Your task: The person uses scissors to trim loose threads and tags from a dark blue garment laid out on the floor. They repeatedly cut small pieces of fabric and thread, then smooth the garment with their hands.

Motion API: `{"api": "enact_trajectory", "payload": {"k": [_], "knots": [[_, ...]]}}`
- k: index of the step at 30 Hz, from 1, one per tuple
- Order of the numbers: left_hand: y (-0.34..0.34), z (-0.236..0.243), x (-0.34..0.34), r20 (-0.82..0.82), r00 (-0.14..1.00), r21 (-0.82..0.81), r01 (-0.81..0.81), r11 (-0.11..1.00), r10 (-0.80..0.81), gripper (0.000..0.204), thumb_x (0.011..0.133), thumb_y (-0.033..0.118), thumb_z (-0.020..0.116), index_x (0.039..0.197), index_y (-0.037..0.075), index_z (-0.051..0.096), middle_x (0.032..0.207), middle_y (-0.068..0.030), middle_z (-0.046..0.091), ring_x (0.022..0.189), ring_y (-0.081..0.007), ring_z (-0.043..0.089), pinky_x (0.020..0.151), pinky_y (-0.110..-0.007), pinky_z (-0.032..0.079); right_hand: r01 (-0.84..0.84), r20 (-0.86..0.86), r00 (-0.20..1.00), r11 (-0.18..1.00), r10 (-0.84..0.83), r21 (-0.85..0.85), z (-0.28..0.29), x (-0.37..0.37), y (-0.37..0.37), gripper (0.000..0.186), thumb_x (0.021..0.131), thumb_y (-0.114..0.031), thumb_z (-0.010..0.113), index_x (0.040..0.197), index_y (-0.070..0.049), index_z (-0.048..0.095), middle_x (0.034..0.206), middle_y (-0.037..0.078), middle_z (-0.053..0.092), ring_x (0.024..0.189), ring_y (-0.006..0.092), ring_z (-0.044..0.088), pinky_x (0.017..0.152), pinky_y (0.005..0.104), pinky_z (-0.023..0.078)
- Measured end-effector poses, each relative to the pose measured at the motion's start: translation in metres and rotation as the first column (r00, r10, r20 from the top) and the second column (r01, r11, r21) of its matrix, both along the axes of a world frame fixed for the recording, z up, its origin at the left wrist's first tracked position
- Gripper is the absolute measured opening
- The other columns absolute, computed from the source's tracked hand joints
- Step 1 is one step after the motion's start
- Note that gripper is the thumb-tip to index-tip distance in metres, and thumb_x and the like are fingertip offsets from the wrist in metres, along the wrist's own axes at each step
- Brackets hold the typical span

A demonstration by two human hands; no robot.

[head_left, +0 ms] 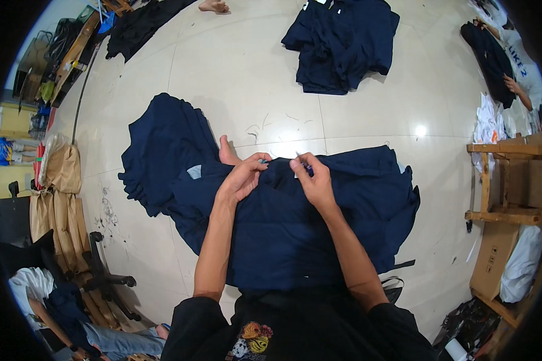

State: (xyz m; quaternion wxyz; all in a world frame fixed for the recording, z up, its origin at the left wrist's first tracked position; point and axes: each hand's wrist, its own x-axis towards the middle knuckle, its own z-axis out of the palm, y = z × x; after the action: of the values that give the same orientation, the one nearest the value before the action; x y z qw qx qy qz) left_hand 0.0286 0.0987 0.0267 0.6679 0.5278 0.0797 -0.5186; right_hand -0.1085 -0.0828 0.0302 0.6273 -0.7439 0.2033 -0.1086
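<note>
Dark navy garments (283, 240) lie spread across my lap. At their far edge my left hand (242, 179) is closed in a pinch on the cloth. Just to its right, my right hand (316, 185) is closed around a small pointed tool (310, 171), dark blue with a pale tip; its exact kind is mostly hidden by the fingers. A short gap of fabric edge lies between the two hands. Joined to the left side of the lap cloth is a bunched navy pile (162, 135), with a small pale patch (194, 172) beside it. A bare foot (226, 150) shows beyond my left hand.
Another navy garment heap (343, 51) sits on the tiled floor (241, 78), where thread scraps lie. A wooden stool (503, 213) and a cardboard box (492, 259) stand at right. Two people work nearby, one holding dark cloth (488, 63). A chair base (111, 283) stands left.
</note>
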Motion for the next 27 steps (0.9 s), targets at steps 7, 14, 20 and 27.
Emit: {"api": "enact_trajectory", "payload": {"k": [7,14,20,27], "knots": [[0.004,-0.006,0.002,-0.022,1.000,-0.037,0.010,0.999,-0.011,0.020,0.094,0.003,0.058,0.114,0.007,0.061,0.087,0.0039,0.053,0.073,-0.0017,0.051,0.057,-0.016,0.042,-0.073,0.135,0.984,0.959,0.114,-0.275,-0.002,0.001,0.015,0.016,0.092,-0.019,0.074,0.104,-0.010,0.073,0.099,0.008,0.073,0.082,0.0314,0.071,0.069,0.0392,0.054],[0.002,0.008,0.004,-0.002,0.999,-0.002,0.050,0.999,-0.050,0.022,0.094,0.008,0.066,0.116,0.009,0.061,0.088,0.0052,0.055,0.074,-0.0004,0.053,0.061,-0.016,0.042,-0.032,0.079,0.995,0.959,0.057,-0.280,0.007,0.003,0.008,0.015,0.092,-0.018,0.073,0.104,-0.009,0.072,0.099,0.009,0.072,0.081,0.0331,0.070,0.068,0.0405,0.053],[-0.016,0.046,-0.024,0.912,-0.036,0.406,-0.063,0.912,-0.409,0.016,0.088,0.019,0.080,0.097,0.007,0.074,0.090,-0.0027,0.063,0.087,-0.0199,0.065,0.093,-0.034,0.048,0.005,0.109,0.993,0.930,0.038,-0.368,0.018,0.023,0.002,0.011,0.092,-0.011,0.072,0.100,-0.004,0.071,0.092,0.011,0.071,0.075,0.0297,0.069,0.063,0.0349,0.052],[-0.011,0.030,0.015,0.781,0.319,0.558,0.031,0.829,-0.537,0.027,0.097,0.031,0.069,0.086,0.007,0.073,0.069,-0.0033,0.068,0.069,-0.0238,0.068,0.124,-0.062,0.006,-0.198,-0.260,0.958,0.931,0.118,-0.306,0.043,0.034,-0.002,0.029,0.098,-0.028,0.069,0.109,-0.002,0.065,0.101,0.021,0.072,0.089,0.0415,0.070,0.076,0.0483,0.053]]}}
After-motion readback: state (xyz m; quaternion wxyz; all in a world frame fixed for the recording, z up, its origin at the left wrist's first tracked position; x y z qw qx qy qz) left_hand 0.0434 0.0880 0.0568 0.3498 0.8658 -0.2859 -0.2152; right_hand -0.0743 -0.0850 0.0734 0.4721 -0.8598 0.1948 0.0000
